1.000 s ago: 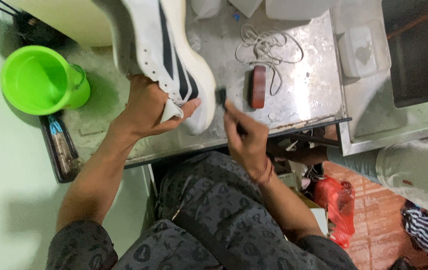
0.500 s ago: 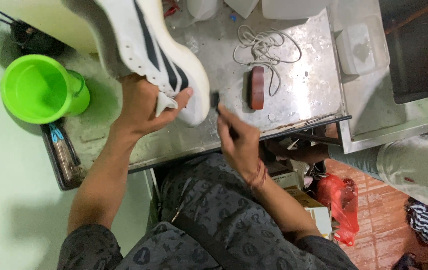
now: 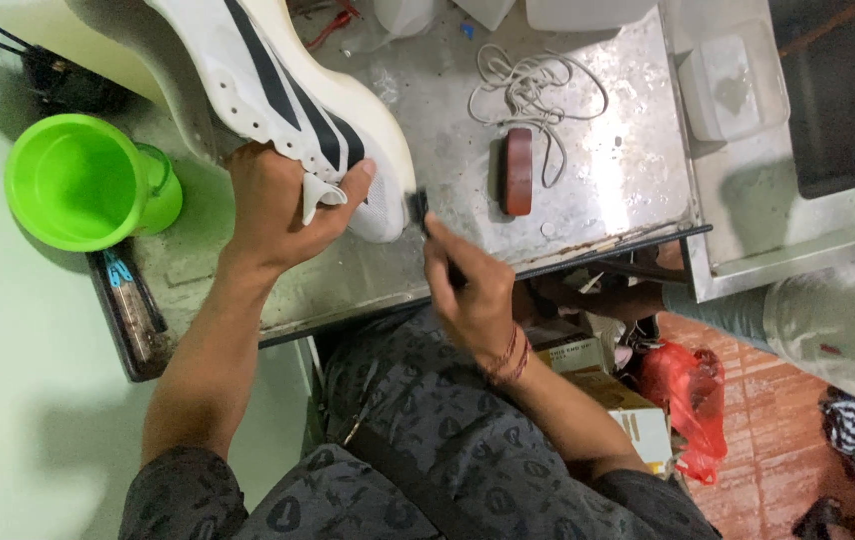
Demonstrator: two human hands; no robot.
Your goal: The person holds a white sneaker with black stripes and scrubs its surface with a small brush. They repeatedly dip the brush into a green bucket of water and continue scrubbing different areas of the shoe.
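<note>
A white sneaker (image 3: 278, 90) with black stripes is held tilted over the wet metal table (image 3: 608, 170). My left hand (image 3: 273, 205) grips it at the heel end, thumb over the heel tab. My right hand (image 3: 468, 290) is closed around a small dark brush (image 3: 420, 207), whose head touches the sneaker's heel edge.
A bright green plastic jug (image 3: 83, 180) stands at the left. A reddish-brown block (image 3: 519, 171) and a heap of white laces (image 3: 538, 85) lie on the table. A white lidded box (image 3: 733, 85) is at the right. Another person's grey sleeve (image 3: 828, 325) and a red bag (image 3: 693, 405) are at right.
The sneaker and both hands have shifted left; the sneaker now lies flatter. The brush stays against the heel edge.
</note>
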